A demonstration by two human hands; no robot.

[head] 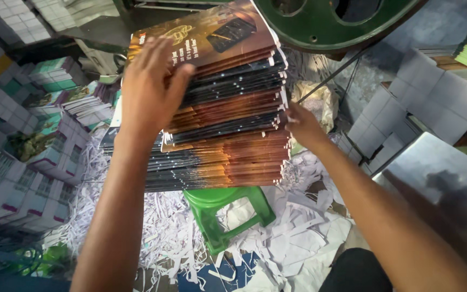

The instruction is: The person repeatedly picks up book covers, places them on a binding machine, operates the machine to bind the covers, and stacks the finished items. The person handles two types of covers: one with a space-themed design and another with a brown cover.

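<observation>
Hands steady a tall stack of glossy printed booklets with orange, brown and black covers (228,135), which sits on a green plastic stool (225,213). The left hand (152,89) lies flat on the stack's top near its left edge, fingers spread and pressing down on the uppermost cover, clamping nothing. The right hand (302,125) presses against the stack's right edge about halfway up, its fingertips tucked in among the booklet edges; whether it pinches any of them cannot be told. The stack leans slightly, its upper layers fanned and offset from the lower ones.

The stool stands in a deep litter of white paper trimmings (293,227) that covers the floor around its legs. Piles of white, green and purple printed cartons (22,162) rise along the left edge of the scene, with more folded sheets heaped behind them. A large dark green metal wheel (331,24) shows above the stack at the top edge. Stacks of flat white card sheets (433,97) sit to the right, near a crumpled yellowish bag (320,100) just beyond the right hand.
</observation>
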